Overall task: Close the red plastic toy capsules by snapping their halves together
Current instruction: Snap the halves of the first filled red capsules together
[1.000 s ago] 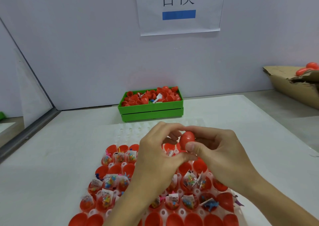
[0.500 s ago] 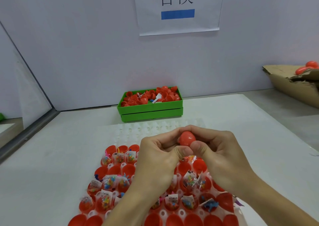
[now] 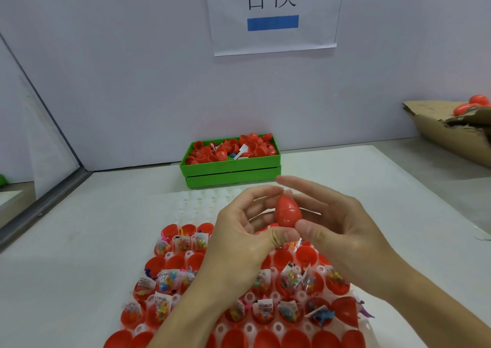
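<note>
A closed red egg-shaped capsule (image 3: 288, 211) is held upright above the tray, between both hands. My left hand (image 3: 239, 236) has its thumb under the capsule's lower end and its curled fingers near the top. My right hand (image 3: 337, 230) pinches the capsule with its thumb in front and its straight fingers behind. Below them a white tray (image 3: 249, 298) holds several open red capsule halves (image 3: 183, 244), many with small bagged toys inside.
A green bin (image 3: 231, 168) of loose red halves stands by the back wall. An empty clear blister tray (image 3: 196, 204) lies beyond the filled one. At the right a torn cardboard box (image 3: 438, 135) holds closed red capsules (image 3: 475, 103). A paper sign hangs on the wall.
Both hands were squeezed tight round the capsule. Now the fingers have loosened and spread, and the whole closed capsule shows.
</note>
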`<state>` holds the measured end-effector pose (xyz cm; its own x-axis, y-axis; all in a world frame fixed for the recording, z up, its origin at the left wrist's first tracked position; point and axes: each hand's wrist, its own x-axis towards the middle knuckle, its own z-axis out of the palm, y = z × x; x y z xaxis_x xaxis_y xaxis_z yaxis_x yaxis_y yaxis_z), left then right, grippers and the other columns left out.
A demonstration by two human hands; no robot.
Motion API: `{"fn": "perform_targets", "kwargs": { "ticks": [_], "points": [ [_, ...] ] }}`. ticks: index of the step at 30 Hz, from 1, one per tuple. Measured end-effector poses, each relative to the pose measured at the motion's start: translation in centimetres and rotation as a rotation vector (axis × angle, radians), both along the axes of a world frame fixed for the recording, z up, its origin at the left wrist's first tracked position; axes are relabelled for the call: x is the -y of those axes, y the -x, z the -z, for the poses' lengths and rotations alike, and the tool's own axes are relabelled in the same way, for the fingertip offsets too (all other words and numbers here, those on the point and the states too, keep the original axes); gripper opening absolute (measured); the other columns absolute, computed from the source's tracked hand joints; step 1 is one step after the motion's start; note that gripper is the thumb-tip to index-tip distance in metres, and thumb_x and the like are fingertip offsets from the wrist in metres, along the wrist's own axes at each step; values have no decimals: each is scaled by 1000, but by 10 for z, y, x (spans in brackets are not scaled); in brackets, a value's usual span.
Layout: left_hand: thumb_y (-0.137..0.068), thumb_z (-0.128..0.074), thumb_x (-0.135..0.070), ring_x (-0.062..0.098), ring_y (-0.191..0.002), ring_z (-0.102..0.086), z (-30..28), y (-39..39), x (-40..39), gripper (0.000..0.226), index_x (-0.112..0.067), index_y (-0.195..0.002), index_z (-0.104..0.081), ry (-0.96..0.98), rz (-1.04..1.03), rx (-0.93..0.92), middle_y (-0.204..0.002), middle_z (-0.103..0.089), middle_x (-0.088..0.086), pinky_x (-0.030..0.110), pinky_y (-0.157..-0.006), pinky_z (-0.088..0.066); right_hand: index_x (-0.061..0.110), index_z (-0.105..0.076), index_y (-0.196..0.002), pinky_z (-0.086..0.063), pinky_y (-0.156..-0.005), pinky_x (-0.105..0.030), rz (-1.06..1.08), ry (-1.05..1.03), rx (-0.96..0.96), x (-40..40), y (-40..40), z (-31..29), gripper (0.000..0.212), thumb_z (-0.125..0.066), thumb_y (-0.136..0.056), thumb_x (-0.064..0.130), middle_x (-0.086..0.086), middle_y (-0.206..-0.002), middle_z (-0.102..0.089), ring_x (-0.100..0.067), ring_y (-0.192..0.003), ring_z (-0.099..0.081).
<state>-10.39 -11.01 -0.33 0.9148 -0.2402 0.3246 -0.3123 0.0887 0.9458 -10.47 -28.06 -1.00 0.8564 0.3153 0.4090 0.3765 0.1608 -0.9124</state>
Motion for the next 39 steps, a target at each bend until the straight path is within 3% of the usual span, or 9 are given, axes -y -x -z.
{"fn": "perform_targets", "kwargs": {
  "ticks": [3, 8, 12, 17, 23, 33, 39],
  "points": [
    [-63, -85, -18, 16, -107, -69, 2, -2, 0, 54, -31, -112, -68, -8, -3, 18, -115, -72, -4, 22, -80, -57, 28, -61, -132, -55, -95, -40, 3, -22, -38, 3, -2, 2, 46, -60, -89, 10, -4, -129, -67, -26, -119, -64],
    [-78, -75, -22, 16, -107, -69, 4, -4, -2, 37, -24, -114, -67, -35, -50, 84, -113, -73, -4, 27, -84, -57, 22, -70, -119, -57, -83, -22, 148, 30, -1, 2, -2, -2, 40, -61, -90, -5, 4, -113, -74, -16, -105, -71],
    [-88, -65, -28, 15, -100, -71, 4, -2, 0, 28, -19, -114, -69, -70, -97, 107, -107, -74, -4, 25, -77, -59, 21, -73, -107, -57, -73, -19, 257, 15, -15, 1, -1, -5, 31, -71, -78, 11, 4, -98, -77, -16, -90, -75],
    [-89, -63, -36, 14, -100, -70, 4, 0, 0, 31, -23, -117, -68, -117, -111, 127, -107, -74, -7, 25, -77, -59, 19, -75, -99, -57, -70, -19, 293, -3, -25, 2, -1, -6, 28, -73, -71, 18, 1, -91, -78, -16, -85, -75],
    [-80, -77, -20, 4, -96, -70, 7, -1, 1, 31, -29, -109, -71, -181, -192, 159, -99, -74, -16, 12, -78, -53, 22, -75, -94, -58, -70, -19, 298, 14, -13, 0, 0, -5, 25, -75, -70, 20, 2, -89, -78, -16, -83, -75],
    [-67, -81, -30, 10, -89, -73, 6, -1, 0, 36, -23, -101, -73, -104, -197, 115, -94, -77, -7, 17, -74, -57, 25, -75, -91, -57, -68, -18, 327, 40, 2, -1, 0, -5, 23, -75, -68, 27, 5, -88, -77, -14, -82, -75],
    [-86, -74, -7, 14, -93, -73, 8, -1, 0, 25, -26, -101, -71, -134, -136, 145, -96, -76, -3, 19, -78, -57, 23, -75, -92, -56, -69, -15, 332, 20, -4, 0, -1, -5, 25, -75, -68, 28, 6, -88, -78, -11, -84, -75]
  ]
}}
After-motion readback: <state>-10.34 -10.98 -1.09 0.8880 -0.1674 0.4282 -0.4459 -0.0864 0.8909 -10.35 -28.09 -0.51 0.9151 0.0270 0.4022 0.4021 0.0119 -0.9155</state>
